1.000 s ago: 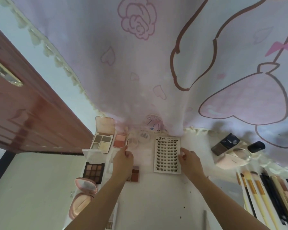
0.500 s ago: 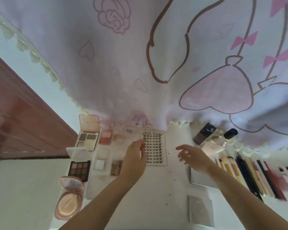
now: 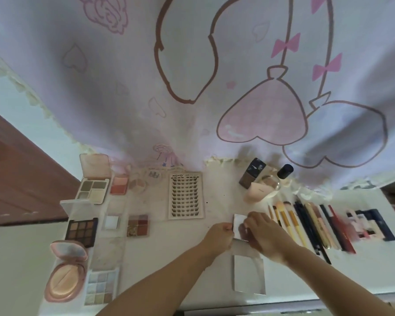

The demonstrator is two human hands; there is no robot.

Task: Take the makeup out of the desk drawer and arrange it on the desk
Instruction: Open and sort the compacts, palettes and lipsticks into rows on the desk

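On white desk (image 3: 160,265) beneath pink curtain (image 3: 192,76), makeup.

silver case (image 3: 239,226) half hidden under hands, boxes (image 3: 367,224) at right blurred

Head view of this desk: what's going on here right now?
A person is laying out makeup on a white desk. Both hands, left hand and right hand, are on a small flat white compact, apparently opening or positioning it. Palettes, a lash tray, bottles and a row of brushes are already set out around it.
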